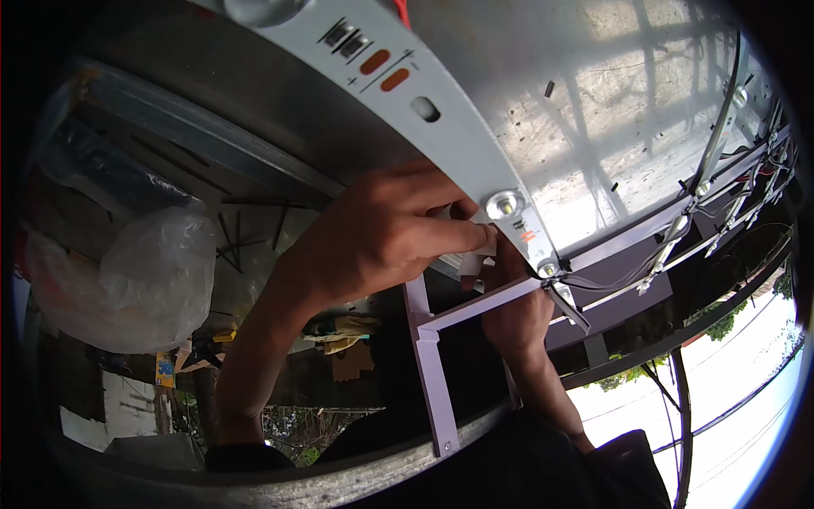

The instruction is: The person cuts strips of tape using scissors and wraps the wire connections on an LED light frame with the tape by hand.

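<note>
My left hand reaches in from the lower left, with thumb and fingers pinched on a small whitish piece. Close beside it is my right hand, partly hidden behind a pale frame bar and the end of an LED strip. Its fingers are bent around something near the same whitish piece; what they hold cannot be made out. The strip runs diagonally over both hands and has round lenses and copper pads. Below the hands, a light metal frame extends downward.
A metal sheet surface lies behind the strip. More LED strips with dark wires are at the right. A clear plastic bag lies at the left, near a metal rail and dark thin sticks.
</note>
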Motion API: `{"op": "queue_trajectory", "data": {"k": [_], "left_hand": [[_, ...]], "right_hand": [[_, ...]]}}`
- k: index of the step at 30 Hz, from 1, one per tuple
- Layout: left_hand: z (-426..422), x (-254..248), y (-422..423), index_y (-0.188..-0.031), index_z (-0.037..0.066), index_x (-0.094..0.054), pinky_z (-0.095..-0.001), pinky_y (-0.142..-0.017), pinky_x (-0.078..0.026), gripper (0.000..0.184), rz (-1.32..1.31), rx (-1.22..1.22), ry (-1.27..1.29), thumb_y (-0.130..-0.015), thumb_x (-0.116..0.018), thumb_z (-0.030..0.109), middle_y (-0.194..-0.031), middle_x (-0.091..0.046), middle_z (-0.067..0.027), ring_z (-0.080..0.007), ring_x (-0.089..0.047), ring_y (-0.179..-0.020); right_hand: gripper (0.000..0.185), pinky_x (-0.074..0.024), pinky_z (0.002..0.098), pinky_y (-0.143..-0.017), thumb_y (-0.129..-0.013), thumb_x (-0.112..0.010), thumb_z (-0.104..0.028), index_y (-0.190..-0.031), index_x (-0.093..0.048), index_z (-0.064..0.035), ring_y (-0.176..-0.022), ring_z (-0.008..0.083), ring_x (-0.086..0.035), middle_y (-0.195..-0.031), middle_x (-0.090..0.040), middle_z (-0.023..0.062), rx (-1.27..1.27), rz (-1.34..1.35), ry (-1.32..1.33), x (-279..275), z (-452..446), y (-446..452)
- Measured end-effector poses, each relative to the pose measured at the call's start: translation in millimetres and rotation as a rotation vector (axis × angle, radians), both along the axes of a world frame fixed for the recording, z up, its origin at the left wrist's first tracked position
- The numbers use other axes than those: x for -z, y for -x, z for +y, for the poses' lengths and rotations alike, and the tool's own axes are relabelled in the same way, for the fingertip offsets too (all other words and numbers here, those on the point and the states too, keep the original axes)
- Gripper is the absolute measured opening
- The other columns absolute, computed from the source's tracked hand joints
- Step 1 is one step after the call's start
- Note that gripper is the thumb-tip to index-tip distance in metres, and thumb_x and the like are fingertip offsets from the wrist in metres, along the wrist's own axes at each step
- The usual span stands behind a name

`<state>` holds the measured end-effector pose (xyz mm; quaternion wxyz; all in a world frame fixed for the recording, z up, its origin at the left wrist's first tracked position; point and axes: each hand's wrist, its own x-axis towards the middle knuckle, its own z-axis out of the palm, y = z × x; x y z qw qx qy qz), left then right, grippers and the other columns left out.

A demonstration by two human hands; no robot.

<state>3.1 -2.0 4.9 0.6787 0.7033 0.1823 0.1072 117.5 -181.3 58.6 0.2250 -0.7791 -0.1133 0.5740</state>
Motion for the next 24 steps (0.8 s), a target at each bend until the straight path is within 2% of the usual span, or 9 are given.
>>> {"op": "queue_trajectory", "data": {"k": [2, 6, 8, 9, 11, 12, 14, 17, 24], "left_hand": [[1.2, 0.3, 1.2, -0.088, 0.007, -0.072, -0.0322, -0.068, -0.054, 0.029, -0.008, 0.012, 0.016, -0.063, -0.071, -0.006, -0.087, -0.059, -0.0027, -0.0196, -0.061, -0.084], [1.4, 0.8, 3.0, -0.087, 0.008, -0.072, -0.0320, -0.068, -0.054, 0.028, -0.011, 0.032, -0.006, -0.062, -0.071, -0.005, -0.087, -0.058, -0.0026, -0.0198, -0.061, -0.084], [0.1, 2.1, 4.2, -0.085, 0.009, -0.072, -0.0301, -0.064, -0.053, 0.026, -0.034, 0.044, -0.062, -0.062, -0.071, -0.003, -0.086, -0.056, -0.0021, -0.0188, -0.060, -0.084], [-1.8, 2.5, 4.8, -0.085, 0.009, -0.072, -0.0301, -0.064, -0.053, 0.026, -0.034, 0.045, -0.062, -0.062, -0.071, -0.003, -0.086, -0.056, -0.0021, -0.0188, -0.060, -0.084], [-5.6, 3.6, 5.2, -0.082, 0.009, -0.071, -0.0273, -0.059, -0.052, 0.020, -0.067, 0.003, -0.181, -0.064, -0.070, 0.001, -0.085, -0.054, -0.0014, -0.0166, -0.059, -0.083], [-5.5, 2.4, 5.2, -0.082, 0.009, -0.071, -0.0273, -0.059, -0.052, 0.020, -0.068, 0.004, -0.182, -0.064, -0.070, 0.001, -0.085, -0.054, -0.0014, -0.0166, -0.059, -0.083], [-5.2, -2.0, 5.3, -0.078, 0.009, -0.069, -0.0254, -0.053, -0.050, 0.011, -0.050, -0.001, -0.216, -0.068, -0.068, 0.006, -0.085, -0.053, -0.0008, -0.0146, -0.057, -0.082], [-4.9, -4.4, 4.9, -0.074, 0.008, -0.065, -0.0255, -0.051, -0.049, 0.006, -0.035, 0.015, -0.300, -0.069, -0.069, 0.008, -0.084, -0.053, 0.0003, -0.0133, -0.056, -0.080], [-3.6, -10.3, 2.0, -0.066, 0.005, -0.057, -0.0256, -0.050, -0.049, 0.014, -0.054, 0.025, -0.368, -0.065, -0.071, 0.007, -0.086, -0.056, 0.0014, -0.0133, -0.056, -0.079]], "right_hand": [[0.038, -0.0505, 0.0292, -0.063, -0.104, -0.040, -0.028, -0.125, -0.053, 0.0015, -0.082, 0.0170, -0.062, -0.103, -0.062, 0.0097, -0.522, -0.338, -0.029, 6.1, -24.1, 2.9], [0.036, -0.0500, 0.0286, -0.062, -0.104, -0.041, -0.030, -0.119, -0.056, -0.0001, -0.081, 0.0170, -0.062, -0.105, -0.062, 0.0100, -0.527, -0.357, -0.055, 5.3, -21.0, -2.3], [0.034, -0.0492, 0.0275, -0.060, -0.103, -0.043, -0.031, -0.111, -0.058, -0.0019, -0.080, 0.0161, -0.062, -0.101, -0.062, 0.0094, -0.239, -0.045, -0.008, 4.7, -14.4, -5.8], [0.034, -0.0492, 0.0275, -0.060, -0.103, -0.043, -0.031, -0.111, -0.058, -0.0019, -0.080, 0.0161, -0.062, -0.101, -0.062, 0.0094, -0.238, -0.044, -0.009, 6.7, -17.9, -4.4], [0.035, -0.0473, 0.0267, -0.058, -0.103, -0.043, -0.033, -0.103, -0.059, -0.0024, -0.072, 0.0149, -0.061, -0.088, -0.063, 0.0082, -0.557, -0.476, -0.142, 12.3, -28.0, -0.3], [0.035, -0.0473, 0.0267, -0.058, -0.103, -0.043, -0.033, -0.103, -0.059, -0.0024, -0.072, 0.0149, -0.061, -0.088, -0.063, 0.0082, -0.557, -0.477, -0.143, 10.2, -22.8, -0.6], [0.036, -0.0445, 0.0258, -0.056, -0.104, -0.041, -0.034, -0.098, -0.058, -0.0018, -0.063, 0.0133, -0.056, -0.075, -0.060, 0.0056, -0.343, -0.224, 0.034, 2.1, -7.0, -1.3], [0.038, -0.0411, 0.0250, -0.055, -0.104, -0.039, -0.034, -0.094, -0.058, -0.0020, -0.059, 0.0112, -0.052, -0.069, -0.058, 0.0045, -0.094, -0.091, 0.036, 3.6, -3.4, -0.1], [0.033, -0.0391, 0.0228, -0.060, -0.105, -0.040, -0.028, -0.091, -0.058, -0.0042, -0.068, 0.0088, -0.053, -0.079, -0.060, 0.0028, -0.225, -0.135, 0.015, -7.0, 4.2, -3.5]]}}
